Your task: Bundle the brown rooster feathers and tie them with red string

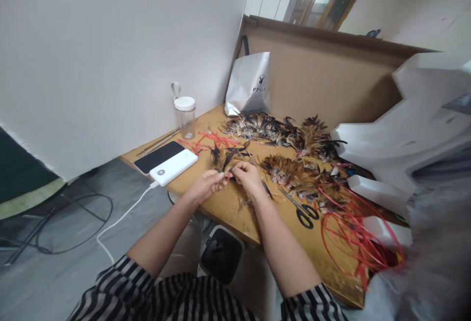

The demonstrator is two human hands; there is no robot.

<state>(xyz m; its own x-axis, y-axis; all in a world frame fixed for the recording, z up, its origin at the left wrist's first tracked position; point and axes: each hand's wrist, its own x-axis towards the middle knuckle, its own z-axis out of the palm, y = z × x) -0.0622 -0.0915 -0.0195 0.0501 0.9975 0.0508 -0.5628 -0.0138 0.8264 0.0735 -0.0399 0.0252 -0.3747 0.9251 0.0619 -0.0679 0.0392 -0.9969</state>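
In the middle of the wooden table (235, 215), my left hand (209, 185) pinches the base of a small bunch of brown and black feathers (221, 158). My right hand (250, 177) is closed at the same base from the other side, fingertips close to the left ones. A bit of red shows between the fingers, too small to make out fully. The feather tips fan away from me. Right of my right hand lies a row of feather bunches (294, 173), with black-handled scissors (303, 210) in front of it.
Red plastic strips (353, 237) pile at the right, and more red strips (217, 139) lie at the back left. Darker feathers (265, 127) line the back beneath a silver bag (250, 85). A phone (158, 156), white power bank (176, 168) and clear cup (186, 115) stand left; white foam (386, 134) stands right.
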